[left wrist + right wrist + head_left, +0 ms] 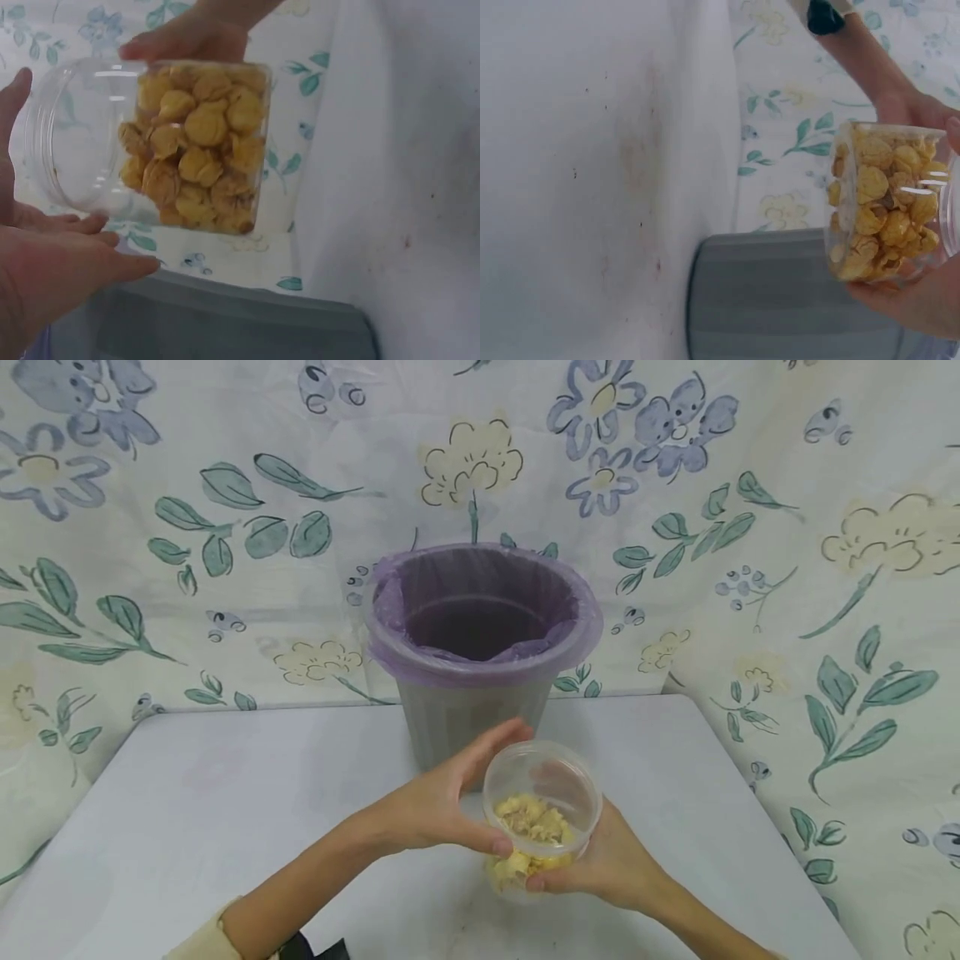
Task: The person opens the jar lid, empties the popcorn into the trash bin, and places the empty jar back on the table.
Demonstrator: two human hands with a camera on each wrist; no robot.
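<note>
A clear plastic jar [543, 793] partly filled with yellow popcorn [202, 142] is held above the table, its round mouth facing up toward the head camera. My right hand [607, 868] grips its side low down, thumb across the front. Beside the mouth, my left hand [442, 802] is spread wide, its thumb tip overlapping the jar in the head view. The left wrist view shows the left fingers [90, 262] straight and apart around the rim end. From the right wrist, the popcorn lies toward the jar's base, and the right hand [915, 300] wraps its side.
Just behind the jar stands a grey bin [465, 718] lined with a purple bag [487, 672], its mouth open. Both are on a white-covered table [262, 793] with small specks and stains. Flowered cloth [300, 593] hangs behind and to the right.
</note>
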